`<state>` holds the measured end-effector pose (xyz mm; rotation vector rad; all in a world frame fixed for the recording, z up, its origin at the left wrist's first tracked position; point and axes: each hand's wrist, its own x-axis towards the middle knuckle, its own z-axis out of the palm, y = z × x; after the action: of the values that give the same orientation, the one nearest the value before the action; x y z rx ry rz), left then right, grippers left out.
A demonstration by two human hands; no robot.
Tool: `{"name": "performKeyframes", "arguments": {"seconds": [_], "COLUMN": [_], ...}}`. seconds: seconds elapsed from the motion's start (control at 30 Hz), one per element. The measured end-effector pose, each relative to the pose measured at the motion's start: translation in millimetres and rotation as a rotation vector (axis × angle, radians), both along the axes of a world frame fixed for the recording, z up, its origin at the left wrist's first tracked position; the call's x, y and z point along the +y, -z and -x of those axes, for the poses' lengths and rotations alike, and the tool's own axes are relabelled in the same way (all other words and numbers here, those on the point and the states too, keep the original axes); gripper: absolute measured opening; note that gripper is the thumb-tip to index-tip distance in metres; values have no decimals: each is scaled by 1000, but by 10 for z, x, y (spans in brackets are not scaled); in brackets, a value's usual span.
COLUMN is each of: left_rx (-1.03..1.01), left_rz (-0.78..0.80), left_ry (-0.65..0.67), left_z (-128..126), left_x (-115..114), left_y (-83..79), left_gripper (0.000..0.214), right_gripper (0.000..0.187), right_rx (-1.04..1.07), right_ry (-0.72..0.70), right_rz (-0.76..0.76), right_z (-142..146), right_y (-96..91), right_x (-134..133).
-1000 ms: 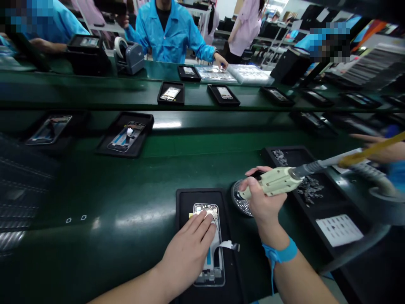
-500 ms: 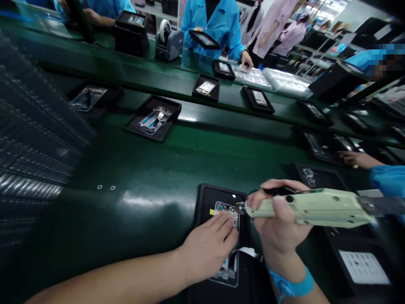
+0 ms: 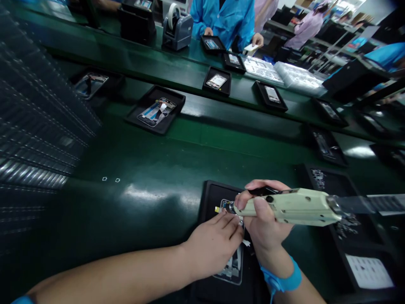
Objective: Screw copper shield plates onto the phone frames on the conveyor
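My right hand [image 3: 268,215] is wrapped round a pale green electric screwdriver [image 3: 303,207], held nearly level with its bit end pointing left. That end is over the upper part of an opened phone [image 3: 232,272], whose metal frame and inner parts show. My left hand [image 3: 215,242] lies across the middle of the phone, fingers stretched out and resting on it. The phone sits in a black tray [image 3: 210,192] in front of me. A small yellow tab [image 3: 217,209] sticks out at its upper left edge. The screwdriver's exact contact point is hidden by my fingers.
Right of my hands stands a black parts tray [image 3: 341,181] with small metal pieces and a white sheet [image 3: 368,270]. Another trayed phone [image 3: 156,112] lies farther back. A tape dispenser [image 3: 177,27] stands across the bench, near a co-worker in blue [image 3: 221,19].
My right hand has brought the screwdriver left, its bit end now over the phone's upper part. My left hand stays on the phone. A co-worker's hand has left the trays at right.
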<state>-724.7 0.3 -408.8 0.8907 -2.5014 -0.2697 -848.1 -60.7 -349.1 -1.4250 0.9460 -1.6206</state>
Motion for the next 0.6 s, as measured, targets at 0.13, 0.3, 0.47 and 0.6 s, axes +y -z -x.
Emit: {"name": "performKeyframes", "arguments": {"seconds": [0.13, 0.3, 0.47, 0.6], "left_rx": [18, 27, 7, -4], "left_rz": [4, 4, -29, -33], "left_ry": [-6, -8, 10, 11], "left_z": [-4, 3, 3, 8], "left_x": [3, -2, 0, -1], "left_y": [-17, -34, -20, -4], "left_gripper": [39, 38, 39, 39], "right_gripper": [27, 27, 27, 27], "right_rx": [-8, -3, -7, -6], "right_ry": [-14, -23, -5, -9], "right_rz": [-4, -4, 0, 17], "right_z": [6, 0, -16, -2], "right_y": [12, 14, 2, 17], "right_x": [7, 17, 12, 13]}}
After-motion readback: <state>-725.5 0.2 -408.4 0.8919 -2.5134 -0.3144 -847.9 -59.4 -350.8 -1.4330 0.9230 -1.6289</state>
